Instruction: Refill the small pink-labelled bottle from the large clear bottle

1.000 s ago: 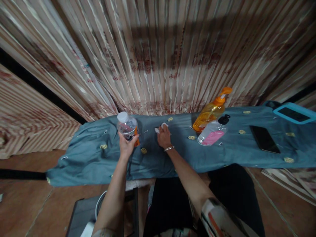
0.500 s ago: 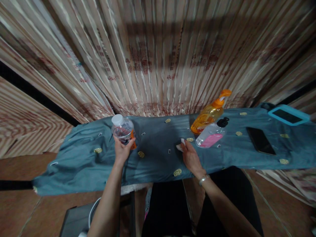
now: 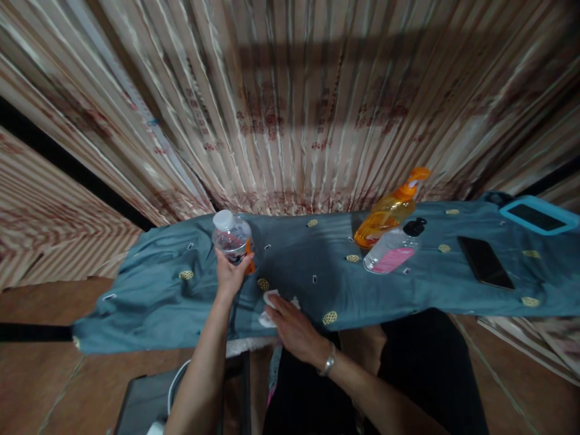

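My left hand (image 3: 229, 277) is wrapped round a clear plastic bottle (image 3: 232, 240) with a white cap and an orange label. The bottle stands upright on the blue-green cloth (image 3: 154, 314) that covers the narrow table. Near the front edge, my right hand (image 3: 294, 329) is closed on a crumpled white tissue (image 3: 268, 319), pressed against the cloth. Part of the tissue is hidden under the fingers. To the right stand an orange pump bottle (image 3: 385, 216) and a clear pump bottle (image 3: 392, 251) with a pink label and black pump, both apart from my hands.
A black phone (image 3: 484, 261) lies right of the pump bottles, with a blue-framed device (image 3: 539, 214) beyond it at the far right. A striped curtain (image 3: 290, 109) hangs close behind the table. Below the front edge at left is a dark grey surface (image 3: 147, 402) with a white cable.
My right hand has moved left and toward me with the tissue, from near the pump bottles to the front edge. My left hand still holds the bottle; the view has shifted slightly.
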Demonstrator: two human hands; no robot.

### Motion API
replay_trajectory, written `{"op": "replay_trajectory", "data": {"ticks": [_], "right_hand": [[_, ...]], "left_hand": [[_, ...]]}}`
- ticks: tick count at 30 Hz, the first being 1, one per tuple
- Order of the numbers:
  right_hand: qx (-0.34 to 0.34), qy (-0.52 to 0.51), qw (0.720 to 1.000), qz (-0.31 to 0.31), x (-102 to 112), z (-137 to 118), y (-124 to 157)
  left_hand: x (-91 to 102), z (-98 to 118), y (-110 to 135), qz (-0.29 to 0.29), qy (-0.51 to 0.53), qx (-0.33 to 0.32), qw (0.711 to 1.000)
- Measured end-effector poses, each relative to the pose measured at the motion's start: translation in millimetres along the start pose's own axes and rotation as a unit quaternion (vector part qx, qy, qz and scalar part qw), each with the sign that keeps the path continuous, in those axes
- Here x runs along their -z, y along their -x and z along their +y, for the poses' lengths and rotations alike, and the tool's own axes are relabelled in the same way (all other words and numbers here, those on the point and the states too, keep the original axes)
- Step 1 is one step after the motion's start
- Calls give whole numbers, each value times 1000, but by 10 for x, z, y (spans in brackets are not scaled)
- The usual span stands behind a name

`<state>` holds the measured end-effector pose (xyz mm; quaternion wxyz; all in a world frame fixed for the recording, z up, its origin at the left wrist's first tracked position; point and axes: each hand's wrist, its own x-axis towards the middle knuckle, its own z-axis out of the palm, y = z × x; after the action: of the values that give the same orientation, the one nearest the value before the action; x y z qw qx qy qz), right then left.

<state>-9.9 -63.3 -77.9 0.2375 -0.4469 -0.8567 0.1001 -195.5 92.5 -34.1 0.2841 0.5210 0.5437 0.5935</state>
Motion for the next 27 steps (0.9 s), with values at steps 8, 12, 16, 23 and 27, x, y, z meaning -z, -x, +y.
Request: {"op": "replay_trajectory", "data": {"ticks": [8,12,16,23,27], "right_hand": [[-200,77,971,107,675,1291,781],[-278,99,944,150,652,1709,240],[-277,84,945,153,383,1674,-675],[-87,22,994,65,-97,710,-924],[-16,7,999,34,92,476,56]], "left_hand": [[-18,89,64,32,34,-8,999],[14,127,205,13,23,10,1000],[-4,203,279,-4,-14,27,1000],[-38,226,258,-1,-12,29,999],[-20,190,270,-7,-7,23,1000]]}}
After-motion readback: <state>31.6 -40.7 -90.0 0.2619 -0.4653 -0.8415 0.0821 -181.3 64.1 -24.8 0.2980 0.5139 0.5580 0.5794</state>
